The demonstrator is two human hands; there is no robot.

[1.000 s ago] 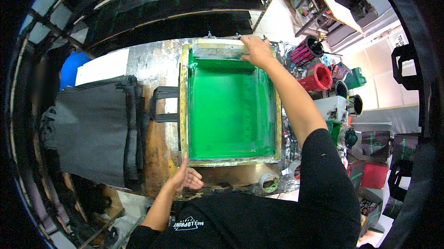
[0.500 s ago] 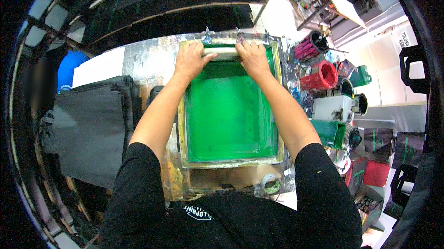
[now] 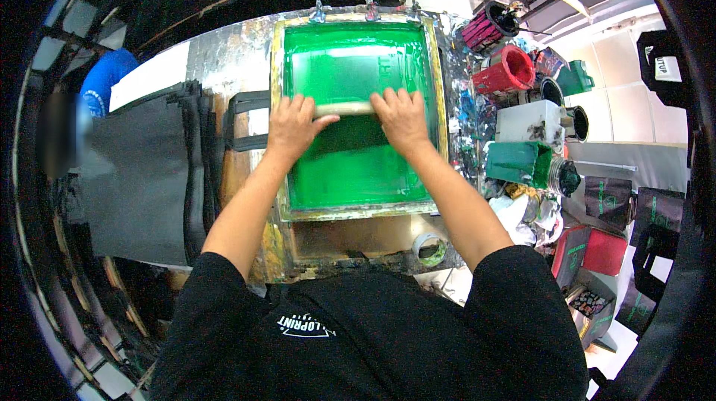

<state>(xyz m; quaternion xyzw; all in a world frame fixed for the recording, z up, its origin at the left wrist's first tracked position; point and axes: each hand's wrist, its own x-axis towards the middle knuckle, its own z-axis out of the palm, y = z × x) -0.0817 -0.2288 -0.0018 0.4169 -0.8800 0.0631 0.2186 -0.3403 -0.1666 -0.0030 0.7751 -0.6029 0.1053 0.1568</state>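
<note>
Grip: left hand (image 3: 293,127), right hand (image 3: 403,121), both clamped on pale bar (image 3: 347,109); uneven pressure could streak the green ink (image 3: 347,181).

Upper right, there's a pink-and-black streaked can (image 3: 481,30), with a red tub (image 3: 495,79) just below it, then a smudged white container (image 3: 522,125)! Lower right, a red panel (image 3: 603,255); right of lower centre, a tape roll (image 3: 421,245).
</note>
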